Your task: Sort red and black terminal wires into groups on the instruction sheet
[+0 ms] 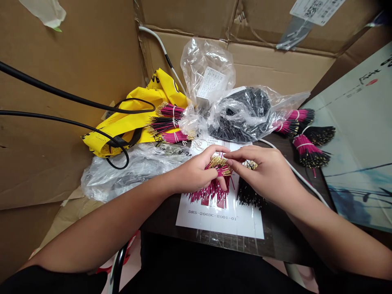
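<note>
A bunch of pink wires [211, 192] with gold tips is gripped in the left hand [196, 171], and the fingers are curled shut around it. Below it, a white paper sheet [220, 222] is laid on the dark table [281, 243]. The right hand [263, 167] is held almost shut, just above black wires [248, 194]. What is held by it cannot be told. Tied wire bunches [308, 147] are laid near a clear plastic bag [241, 116].

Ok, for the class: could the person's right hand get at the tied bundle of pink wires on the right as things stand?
Probably yes. The right hand is close to the tied bundle of pink wires, and only a thin white cable lies between them, low enough not to block it.
</note>
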Demonstrator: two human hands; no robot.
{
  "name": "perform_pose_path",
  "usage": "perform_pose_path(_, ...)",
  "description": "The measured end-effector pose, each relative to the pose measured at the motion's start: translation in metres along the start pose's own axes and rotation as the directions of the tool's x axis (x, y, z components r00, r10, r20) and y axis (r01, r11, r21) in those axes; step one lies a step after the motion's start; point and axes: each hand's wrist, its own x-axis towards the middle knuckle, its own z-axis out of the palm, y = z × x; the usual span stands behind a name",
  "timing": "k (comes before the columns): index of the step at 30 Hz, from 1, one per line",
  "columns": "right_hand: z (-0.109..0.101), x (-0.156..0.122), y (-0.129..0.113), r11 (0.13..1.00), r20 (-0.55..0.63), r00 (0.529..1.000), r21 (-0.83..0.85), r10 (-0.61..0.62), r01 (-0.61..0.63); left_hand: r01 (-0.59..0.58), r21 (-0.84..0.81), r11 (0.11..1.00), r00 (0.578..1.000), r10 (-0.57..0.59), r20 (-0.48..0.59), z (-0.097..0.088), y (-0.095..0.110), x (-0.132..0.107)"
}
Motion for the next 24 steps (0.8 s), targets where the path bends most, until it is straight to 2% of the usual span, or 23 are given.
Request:
perform_pose_path(5, -0.0001, -0.0017, 0.0008, 0.999, -0.003, 1.000, -0.046, -0.023, 0.023, 0.015, -0.028, 0.999, 1.000, -0.016, -0.021, -0.0015, 0.0020, 0.0011)
perform_pose_path(9, 0.0001, -0.0037, -0.0010, 0.983, -0.035, 0.988, -0.119, -0.148, 0.143, 0.022, -0.106, 0.994, 1.000, -0.023, -0.003, -0.0028, 0.0040, 0.0019)
perform_pose_path(16, -0.0036, -0.0039, -0.0019, 0.953, -0.013, 0.958, -0.107, -0.286, 0.283, 0.032, -0.242, 0.970, 0.999, -0.021, 0.048, -0.0052, 0.0077, -0.0004)
perform_pose_path(24, -0.0064, -0.0007, -0.0008, 0.939, 0.109, 0.938, -0.071, -0.329, 0.338, 0.054, -0.197, 0.979, 0.998, -0.045, 0.054, -0.0045, 0.0058, 0.0005)
